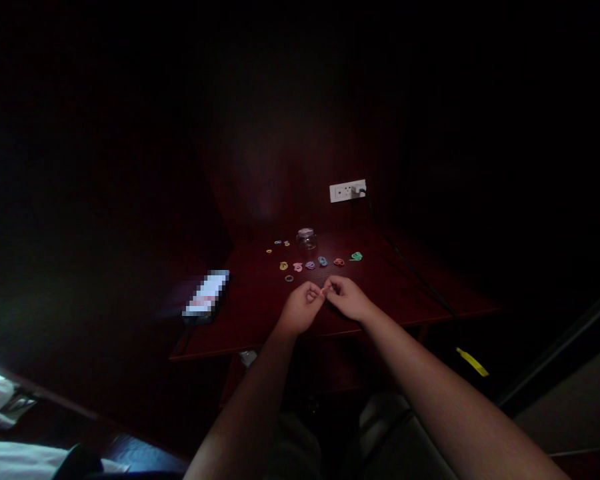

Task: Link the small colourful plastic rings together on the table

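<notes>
Close together above the dark red tabletop (pixel 260 313), my left hand (pixel 301 307) and my right hand (pixel 347 298) have their fingertips pinched on one small pink loop-like piece (pixel 324 291). It is too small to tell its exact kind. Just beyond my hands runs a row of small coloured loop clusters: yellow (pixel 283 266), pink (pixel 298 267), purple (pixel 310 265), blue (pixel 323 261), orange-red (pixel 339 262) and green (pixel 357 257). A single brownish ring (pixel 289 278) lies nearer to my left hand. Behind the row stands a small clear jar (pixel 307 239) with a pinkish lid.
A lit phone (pixel 207 293) lies at the table's left side. Several stray loops (pixel 278 243) sit left of the jar. On the back wall, a white socket (pixel 347 191) holds a plug, whose black cable (pixel 405 260) crosses the table's right side. A yellow strip (pixel 473 362) shows lower right.
</notes>
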### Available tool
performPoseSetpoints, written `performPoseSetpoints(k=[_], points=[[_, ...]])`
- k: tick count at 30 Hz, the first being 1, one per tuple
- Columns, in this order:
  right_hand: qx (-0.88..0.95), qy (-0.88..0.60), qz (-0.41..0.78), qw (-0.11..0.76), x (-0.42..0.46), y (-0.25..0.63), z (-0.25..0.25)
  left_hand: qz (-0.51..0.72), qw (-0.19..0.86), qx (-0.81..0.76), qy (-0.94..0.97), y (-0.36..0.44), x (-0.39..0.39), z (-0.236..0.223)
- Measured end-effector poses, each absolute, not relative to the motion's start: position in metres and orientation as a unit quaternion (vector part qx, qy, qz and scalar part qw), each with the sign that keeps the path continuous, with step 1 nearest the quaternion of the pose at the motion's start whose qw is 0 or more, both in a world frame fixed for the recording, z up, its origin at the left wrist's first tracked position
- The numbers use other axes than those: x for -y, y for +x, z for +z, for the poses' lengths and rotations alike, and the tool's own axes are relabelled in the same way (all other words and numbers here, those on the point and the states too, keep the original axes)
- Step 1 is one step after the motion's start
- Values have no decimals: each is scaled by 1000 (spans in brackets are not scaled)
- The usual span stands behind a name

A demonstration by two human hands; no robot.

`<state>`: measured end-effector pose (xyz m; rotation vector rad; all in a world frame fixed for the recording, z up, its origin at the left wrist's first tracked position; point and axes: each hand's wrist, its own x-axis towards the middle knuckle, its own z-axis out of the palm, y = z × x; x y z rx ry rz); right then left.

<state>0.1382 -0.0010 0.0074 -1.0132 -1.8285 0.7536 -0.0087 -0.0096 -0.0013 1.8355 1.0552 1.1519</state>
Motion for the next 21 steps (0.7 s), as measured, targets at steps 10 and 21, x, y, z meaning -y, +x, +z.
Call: performPoseSetpoints(k=[10,21], points=[[740,-410,299,441,0,138,7,448,349,-412,712,-9,10,-1],[736,-406,310,444,-1,138,6,448,354,-413,709,-9,10,-1]])
